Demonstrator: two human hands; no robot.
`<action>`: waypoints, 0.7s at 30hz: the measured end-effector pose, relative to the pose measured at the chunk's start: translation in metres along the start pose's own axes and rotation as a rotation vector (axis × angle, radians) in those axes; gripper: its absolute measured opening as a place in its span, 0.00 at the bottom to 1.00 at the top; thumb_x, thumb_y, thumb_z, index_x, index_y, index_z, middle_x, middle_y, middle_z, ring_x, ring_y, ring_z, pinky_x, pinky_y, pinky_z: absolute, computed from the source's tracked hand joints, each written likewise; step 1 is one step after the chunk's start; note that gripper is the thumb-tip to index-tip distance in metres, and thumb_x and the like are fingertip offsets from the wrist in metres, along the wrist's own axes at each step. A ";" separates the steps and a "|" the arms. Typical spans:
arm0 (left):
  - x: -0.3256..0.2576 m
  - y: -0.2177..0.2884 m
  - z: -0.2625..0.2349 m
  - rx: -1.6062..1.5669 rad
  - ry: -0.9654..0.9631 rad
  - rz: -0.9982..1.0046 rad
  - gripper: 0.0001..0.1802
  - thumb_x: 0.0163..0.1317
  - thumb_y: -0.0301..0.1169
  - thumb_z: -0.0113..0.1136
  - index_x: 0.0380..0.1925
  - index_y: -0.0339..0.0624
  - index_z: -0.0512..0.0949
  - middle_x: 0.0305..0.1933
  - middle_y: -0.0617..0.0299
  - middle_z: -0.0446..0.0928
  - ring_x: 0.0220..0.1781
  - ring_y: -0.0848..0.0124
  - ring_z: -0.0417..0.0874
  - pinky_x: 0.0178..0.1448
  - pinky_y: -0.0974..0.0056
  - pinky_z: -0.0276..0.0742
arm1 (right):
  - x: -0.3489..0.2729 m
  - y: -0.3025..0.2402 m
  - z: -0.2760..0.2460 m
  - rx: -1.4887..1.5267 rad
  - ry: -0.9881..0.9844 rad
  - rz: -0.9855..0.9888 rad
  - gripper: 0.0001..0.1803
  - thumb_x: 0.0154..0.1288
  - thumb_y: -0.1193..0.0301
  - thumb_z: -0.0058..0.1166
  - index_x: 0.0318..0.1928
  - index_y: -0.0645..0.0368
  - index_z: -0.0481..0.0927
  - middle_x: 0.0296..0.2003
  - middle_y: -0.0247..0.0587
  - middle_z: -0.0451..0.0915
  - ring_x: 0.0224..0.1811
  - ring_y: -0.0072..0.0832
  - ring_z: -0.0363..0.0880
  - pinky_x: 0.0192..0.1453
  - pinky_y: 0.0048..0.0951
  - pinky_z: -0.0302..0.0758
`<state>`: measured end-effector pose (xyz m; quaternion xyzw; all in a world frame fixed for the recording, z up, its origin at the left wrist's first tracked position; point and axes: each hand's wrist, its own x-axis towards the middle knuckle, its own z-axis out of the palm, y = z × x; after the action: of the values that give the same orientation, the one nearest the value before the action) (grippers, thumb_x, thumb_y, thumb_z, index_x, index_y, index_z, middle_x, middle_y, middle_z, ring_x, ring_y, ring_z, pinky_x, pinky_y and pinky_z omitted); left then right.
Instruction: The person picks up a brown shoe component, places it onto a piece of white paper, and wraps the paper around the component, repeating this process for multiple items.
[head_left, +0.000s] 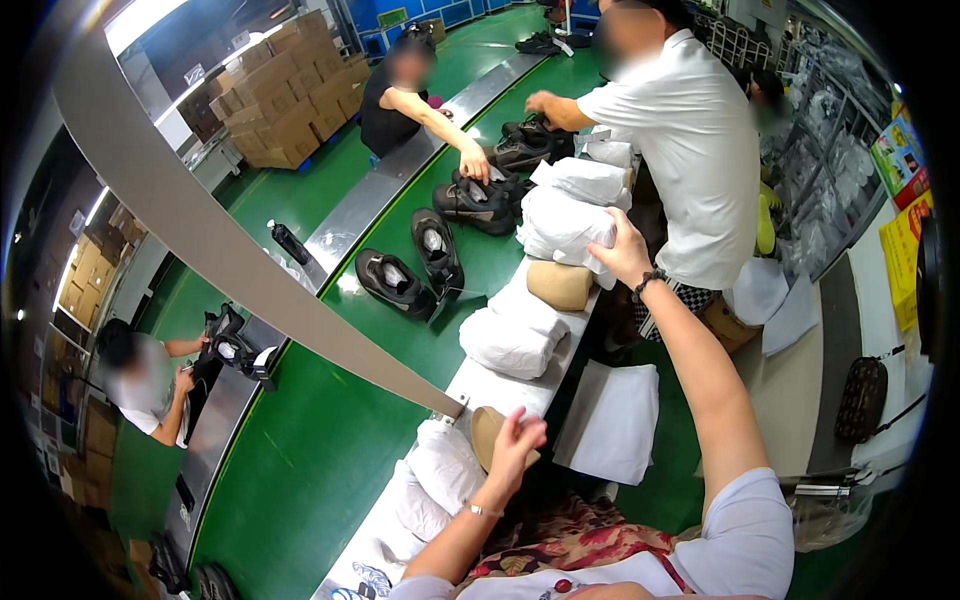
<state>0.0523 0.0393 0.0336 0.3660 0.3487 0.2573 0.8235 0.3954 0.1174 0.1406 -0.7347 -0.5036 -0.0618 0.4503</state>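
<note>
Green conveyor belt [330,440] fills the widest part of our view, carrying dark shoes [396,283] past several workers, and along its near edge runs the pale desk [500,385] where our own work lies. On that desk sit white paper bundles [508,343] in a row, with a taller pile of white bundles [560,225] farther up and a tan shoe insert [560,285] between them. Our right hand [624,250] reaches out to that far pile, fingers spread fairly wide and pressed on the topmost bundle; we judge it best to close the fingers around one bundle only and lift straight, since the pile looks loose and could slide off the desk edge. Our left hand [515,445] is near our body, fingers curled about a second tan insert [490,432] that rests on the desk just beside a crumpled white bundle [445,465]; keeping it steady there seems wise while the other arm is stretched. A person in a white shirt [695,140] stands close behind the pile, so we should keep our reach short and clear of that person's hand [538,102].
</note>
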 end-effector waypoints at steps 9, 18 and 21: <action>-0.065 -0.016 -0.027 0.029 0.102 -0.041 0.30 0.58 0.25 0.58 0.59 0.33 0.57 0.54 0.49 0.67 0.52 0.64 0.75 0.51 0.65 0.75 | 0.026 0.021 0.019 -0.038 0.062 0.160 0.34 0.41 0.65 0.63 0.52 0.56 0.67 0.43 0.50 0.76 0.47 0.43 0.75 0.52 0.38 0.71; -0.066 -0.010 -0.030 -0.005 0.138 -0.015 0.30 0.58 0.24 0.58 0.58 0.33 0.57 0.53 0.51 0.68 0.51 0.66 0.75 0.49 0.66 0.75 | 0.033 0.058 0.035 0.315 -0.038 0.247 0.31 0.35 0.72 0.70 0.45 0.64 0.74 0.40 0.42 0.77 0.46 0.28 0.74 0.51 0.27 0.70; -0.073 -0.009 -0.034 -0.005 0.175 -0.014 0.30 0.57 0.24 0.59 0.58 0.33 0.57 0.53 0.51 0.67 0.51 0.66 0.75 0.49 0.66 0.76 | 0.034 0.062 0.050 0.404 0.094 0.205 0.26 0.39 0.70 0.71 0.43 0.63 0.77 0.42 0.39 0.78 0.45 0.27 0.74 0.50 0.28 0.70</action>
<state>-0.0177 -0.0008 0.0377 0.3374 0.4213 0.2835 0.7926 0.4430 0.1716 0.0931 -0.6733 -0.4070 0.0521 0.6151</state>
